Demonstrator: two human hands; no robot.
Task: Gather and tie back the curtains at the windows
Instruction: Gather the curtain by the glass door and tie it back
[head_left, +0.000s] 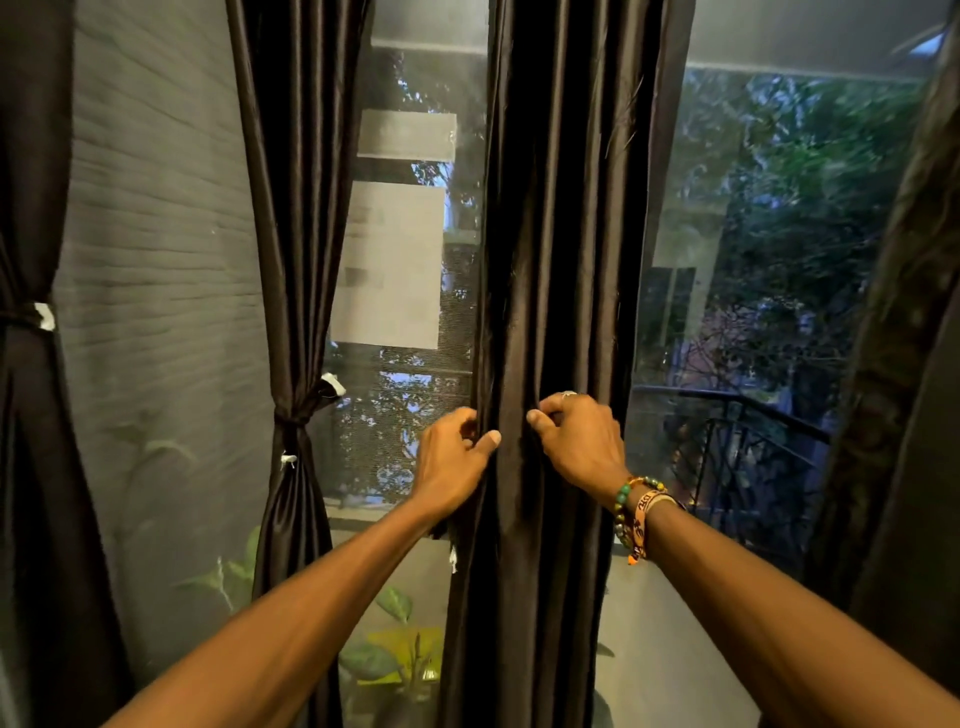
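Observation:
A dark brown satin curtain (561, 249) hangs loose in folds straight ahead, in front of the window. My left hand (452, 460) grips its left edge, fingers curled into the fabric with the thumb across a fold. My right hand (579, 441) pinches folds a little to the right at the same height. To the left, a second curtain (296, 208) is gathered and bound at mid-height by a tie (293, 415). At the far left edge a third curtain (26, 208) is also bound with a tie (31, 317).
A mesh-screened window (415, 260) shows trees and a balcony railing (737, 410) outside. Green leafy plants (400, 649) stand low behind the screen. Another dark curtain (904, 364) hangs loose at the right edge. Beaded bracelets sit on my right wrist.

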